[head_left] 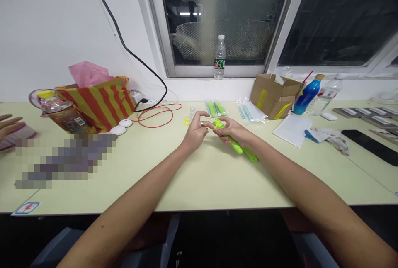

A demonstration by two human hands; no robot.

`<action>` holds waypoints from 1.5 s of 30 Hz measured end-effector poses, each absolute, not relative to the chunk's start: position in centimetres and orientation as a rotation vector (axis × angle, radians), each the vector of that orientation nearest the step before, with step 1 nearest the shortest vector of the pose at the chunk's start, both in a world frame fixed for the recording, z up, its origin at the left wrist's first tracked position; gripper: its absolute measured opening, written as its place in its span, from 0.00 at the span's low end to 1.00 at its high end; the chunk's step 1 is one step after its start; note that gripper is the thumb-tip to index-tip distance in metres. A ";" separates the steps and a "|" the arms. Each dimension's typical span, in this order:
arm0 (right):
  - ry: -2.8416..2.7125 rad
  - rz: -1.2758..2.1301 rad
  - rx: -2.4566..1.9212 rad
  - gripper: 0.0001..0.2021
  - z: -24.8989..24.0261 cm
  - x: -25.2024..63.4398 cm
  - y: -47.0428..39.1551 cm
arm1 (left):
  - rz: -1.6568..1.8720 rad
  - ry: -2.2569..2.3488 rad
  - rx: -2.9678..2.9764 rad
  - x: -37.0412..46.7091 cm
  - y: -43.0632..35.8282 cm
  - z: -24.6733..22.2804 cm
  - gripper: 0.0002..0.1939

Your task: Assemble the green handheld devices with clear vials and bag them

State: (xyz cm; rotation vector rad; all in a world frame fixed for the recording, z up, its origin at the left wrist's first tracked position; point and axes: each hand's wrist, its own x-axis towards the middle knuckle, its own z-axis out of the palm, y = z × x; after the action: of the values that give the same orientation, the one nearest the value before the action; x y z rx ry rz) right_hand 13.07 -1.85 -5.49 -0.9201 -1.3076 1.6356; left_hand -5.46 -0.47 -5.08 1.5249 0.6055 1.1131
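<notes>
Two bright green, tapered rod-like pieces rest in my right hand, their lower ends sticking out below the palm toward me. What kind of thing they are, I cannot make out. Round their upper end goes a yellow band. My left hand, with a ring on one finger, has its fingertips closed at that band and seems to pinch it. Just behind my hands lie loose yellow bands, a small clear piece and a clear bag with green pieces.
Clear packets lie by a cardboard box. To the right are a blue bottle, white paper, a glove and a black phone-like slab. Left are a striped bag, a red cable and another person's hand.
</notes>
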 end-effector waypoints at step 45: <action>-1.864 1.789 -0.792 0.18 -3.6 17.0 -2.6 | 0.998 0.617 1.705 -5.9 -1.0 -5.5 0.48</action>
State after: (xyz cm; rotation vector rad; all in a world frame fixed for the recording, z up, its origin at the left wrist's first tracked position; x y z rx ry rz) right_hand 17.04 -2.55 -3.64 -0.7920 -1.8635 1.7892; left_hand -5.86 -0.98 -5.49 1.7053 0.6174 0.9985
